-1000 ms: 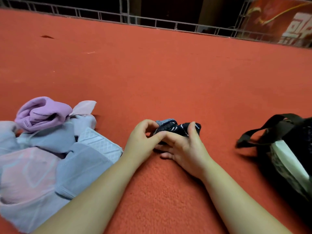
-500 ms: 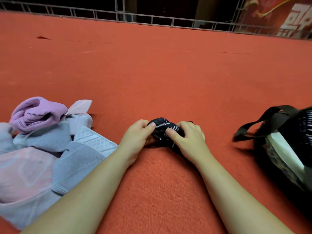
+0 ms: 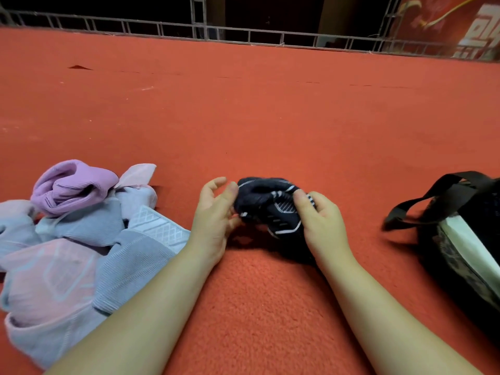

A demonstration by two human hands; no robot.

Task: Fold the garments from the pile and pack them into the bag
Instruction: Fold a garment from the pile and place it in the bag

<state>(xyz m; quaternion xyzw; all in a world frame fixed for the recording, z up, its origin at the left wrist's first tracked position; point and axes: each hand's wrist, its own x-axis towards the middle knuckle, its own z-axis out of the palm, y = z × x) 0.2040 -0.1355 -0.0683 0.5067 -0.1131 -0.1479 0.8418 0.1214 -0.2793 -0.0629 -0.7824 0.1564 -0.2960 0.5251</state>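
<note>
Right hand pinches our dark sock bundle to keep it rolled; left hand, fingers spread, steadies its left side.

Dark striped garment now balled up, lifted a little off the red carpet; a second ago it lay flatter under both hands. Left hand has loosened, fingers spread beside the bundle. Right hand has curled round its right side
</note>
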